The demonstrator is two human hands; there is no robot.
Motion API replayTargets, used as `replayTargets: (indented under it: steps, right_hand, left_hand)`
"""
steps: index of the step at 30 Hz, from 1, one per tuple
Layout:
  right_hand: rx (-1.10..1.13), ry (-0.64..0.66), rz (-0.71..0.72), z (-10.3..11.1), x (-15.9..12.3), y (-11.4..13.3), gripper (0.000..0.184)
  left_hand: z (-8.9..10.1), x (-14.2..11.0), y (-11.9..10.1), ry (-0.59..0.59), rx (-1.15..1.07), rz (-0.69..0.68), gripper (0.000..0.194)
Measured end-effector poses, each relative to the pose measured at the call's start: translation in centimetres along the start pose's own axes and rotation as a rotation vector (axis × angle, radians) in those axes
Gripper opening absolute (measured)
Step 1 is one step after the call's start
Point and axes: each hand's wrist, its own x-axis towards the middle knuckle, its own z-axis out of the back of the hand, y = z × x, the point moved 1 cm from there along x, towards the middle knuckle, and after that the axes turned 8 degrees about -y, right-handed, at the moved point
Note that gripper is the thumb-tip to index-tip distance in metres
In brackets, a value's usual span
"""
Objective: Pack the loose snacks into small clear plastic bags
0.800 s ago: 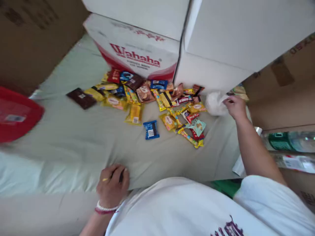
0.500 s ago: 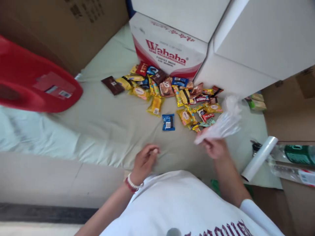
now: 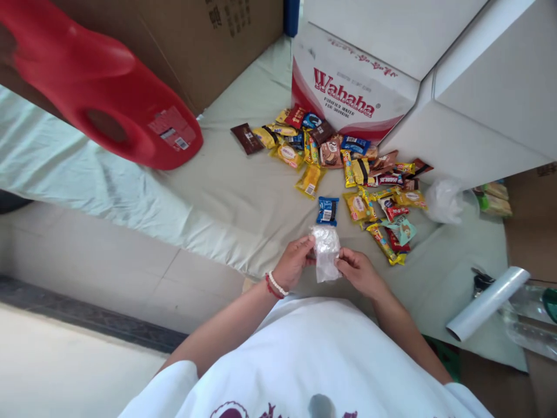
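Note:
Between my two hands is a small clear plastic bag (image 3: 327, 255), held low over the cloth. My left hand (image 3: 296, 259) pinches its left edge, fingers closed. My right hand (image 3: 355, 269) grips its right edge near the lower part, also closed. Just beyond the bag lies a blue snack packet (image 3: 327, 211). Farther off, a loose pile of wrapped snacks (image 3: 331, 152) in yellow, brown, red and blue spreads across the cloth. At the pile's right end sits a crumpled bundle of clear plastic (image 3: 444, 201).
A white Wahaha carton (image 3: 343, 87) stands behind the snacks. A big red jug (image 3: 117, 98) is on the left, before a brown cardboard box (image 3: 174, 52). To the right lie a plastic roll (image 3: 488, 303) and clear bottles (image 3: 533, 316). The cloth-covered surface (image 3: 243, 197) ends at a front edge.
The plastic bundle has left my right hand and rests by the snacks. Both hands have come together on one small bag. The view has shifted, so things appear farther right.

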Motion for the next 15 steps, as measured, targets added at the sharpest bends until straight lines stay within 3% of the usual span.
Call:
replayTargets:
  steps: [3,6,13,15]
  right_hand:
    - [0.081,0.066,-0.089,-0.4,0.0,-0.1,0.029]
    - [0.181,0.096,-0.197,-0.5,0.0,-0.7,0.028]
    - [0.179,0.171,-0.207,-0.6,-0.4,-0.9,0.031]
    - [0.109,0.087,-0.155,-0.3,-0.7,-0.6,0.037]
  left_hand:
    - [0.1,-0.1,0.0,-0.019,-0.104,-0.022,0.040]
    - [0.2,-0.2,-0.1,0.075,-0.170,0.045,0.041]
    - [-0.6,-0.6,0.2,0.018,0.074,-0.107,0.043]
    - [-0.9,-0.7,0.3,0.003,0.134,-0.170,0.045]
